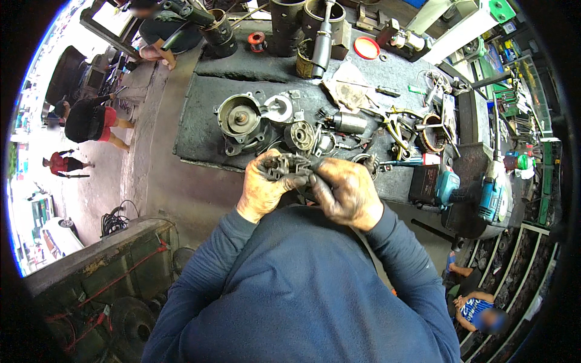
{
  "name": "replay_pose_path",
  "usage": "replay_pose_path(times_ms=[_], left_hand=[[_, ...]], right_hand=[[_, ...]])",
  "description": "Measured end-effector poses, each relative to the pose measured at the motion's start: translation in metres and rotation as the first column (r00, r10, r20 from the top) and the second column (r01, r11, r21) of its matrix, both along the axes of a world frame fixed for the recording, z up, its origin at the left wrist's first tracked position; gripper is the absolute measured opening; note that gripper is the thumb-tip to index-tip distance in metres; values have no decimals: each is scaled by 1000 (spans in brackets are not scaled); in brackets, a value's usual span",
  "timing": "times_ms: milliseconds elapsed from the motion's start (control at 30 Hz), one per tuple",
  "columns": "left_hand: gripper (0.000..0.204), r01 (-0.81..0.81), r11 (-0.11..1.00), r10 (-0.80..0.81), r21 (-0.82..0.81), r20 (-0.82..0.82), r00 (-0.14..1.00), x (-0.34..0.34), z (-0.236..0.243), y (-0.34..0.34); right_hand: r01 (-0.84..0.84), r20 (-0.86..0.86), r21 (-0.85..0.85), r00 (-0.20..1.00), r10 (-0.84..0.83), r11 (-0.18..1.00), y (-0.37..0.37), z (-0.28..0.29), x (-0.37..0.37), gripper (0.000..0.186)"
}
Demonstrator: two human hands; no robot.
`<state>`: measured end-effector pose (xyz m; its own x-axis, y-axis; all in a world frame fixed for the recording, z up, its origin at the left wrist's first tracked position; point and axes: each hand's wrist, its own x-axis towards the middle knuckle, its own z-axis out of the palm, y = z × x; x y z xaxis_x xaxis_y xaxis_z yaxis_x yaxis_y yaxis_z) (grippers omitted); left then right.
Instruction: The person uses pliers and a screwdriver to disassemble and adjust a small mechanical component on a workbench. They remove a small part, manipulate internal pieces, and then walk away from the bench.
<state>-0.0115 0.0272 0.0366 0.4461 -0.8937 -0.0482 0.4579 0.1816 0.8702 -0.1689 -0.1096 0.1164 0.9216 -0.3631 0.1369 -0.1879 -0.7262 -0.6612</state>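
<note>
In front of my chest, at the near edge of the workbench, both hands are on one small, dark, greasy metal part (289,166) with slots and raised pieces, perhaps a brush holder. My left hand (261,192) is closed round its left side, thumb along the near edge. My right hand (351,192) pinches at its right side with thumb and curled fingers; what lies under those fingertips is hidden. Just beyond, an opened round metal housing (239,117) with a central shaft lies beside a round metal end piece (301,136) with holes. A metal cylinder (350,123) is further right.
The black workbench (203,133) also holds a rag (351,91), a red-rimmed lid (367,48), yellow-handled pliers (396,133) and tall metal cylinders (285,27). A teal cordless tool (446,184) and teal impact wrench (493,193) are at right. Several people are around.
</note>
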Motion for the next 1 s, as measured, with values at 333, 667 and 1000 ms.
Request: replay_pose_path(times_ms=[333,667,1000], left_hand=[[39,41,996,-51,84,127,991,9,8,5],[57,-9,980,-50,198,294,954,17,17,0],[55,59,952,-161,299,329,931,14,22,2]], right_hand=[[1,-4,-60,1000,-2,998,-10,3,-5,19],[-80,-159,-268,987,38,960,-14,9,1,16],[-211,-219,-314,965,145,926,-18,2,4,18]])
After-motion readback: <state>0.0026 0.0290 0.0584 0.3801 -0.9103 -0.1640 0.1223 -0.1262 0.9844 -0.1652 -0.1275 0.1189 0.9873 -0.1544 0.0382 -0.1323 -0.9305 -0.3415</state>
